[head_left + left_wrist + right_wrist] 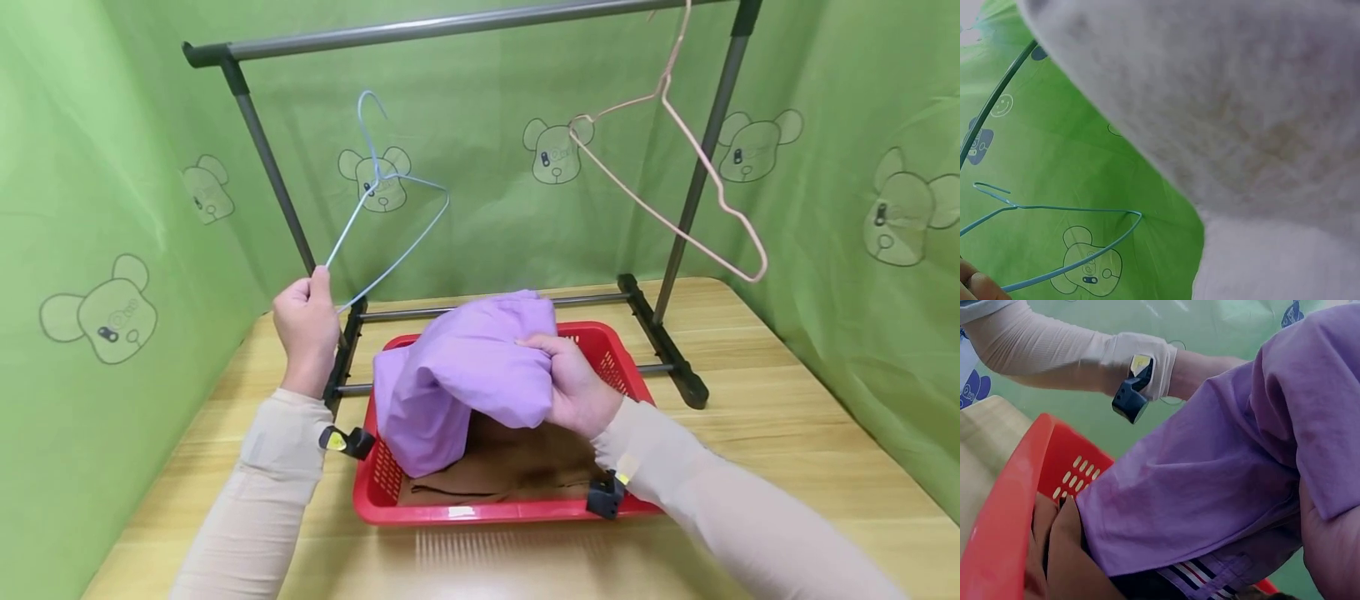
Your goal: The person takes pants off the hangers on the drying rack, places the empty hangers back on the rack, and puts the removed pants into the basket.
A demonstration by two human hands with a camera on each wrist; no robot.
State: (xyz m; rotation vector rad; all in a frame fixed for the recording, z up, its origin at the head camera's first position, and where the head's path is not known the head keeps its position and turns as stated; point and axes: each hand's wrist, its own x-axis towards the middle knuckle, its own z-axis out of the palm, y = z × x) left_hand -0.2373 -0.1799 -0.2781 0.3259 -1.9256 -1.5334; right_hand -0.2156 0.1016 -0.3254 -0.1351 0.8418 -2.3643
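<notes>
My left hand point(307, 329) grips one corner of a light-blue wire hanger point(350, 227), whose hook points up. The left wrist view shows the same hanger point(1079, 209) with fingers point(982, 289) at its lower corner; pale cloth, close to the lens, covers much of that view. With my right hand point(576, 385) I hold a bunched purple garment point(480, 358) over a red basket point(408, 514), thumb on top of the cloth. Striped trim point(1197, 575) shows along the garment's underside in the right wrist view. Brown cloth point(517, 467) lies inside the basket.
A grey metal clothes rack point(420, 31) stands behind the basket on the wooden table point(780, 400). From its rail at the right hangs a pink wire hanger point(637, 198). Green sheeting point(480, 233) with bear-head drawings surrounds the table at the back and sides.
</notes>
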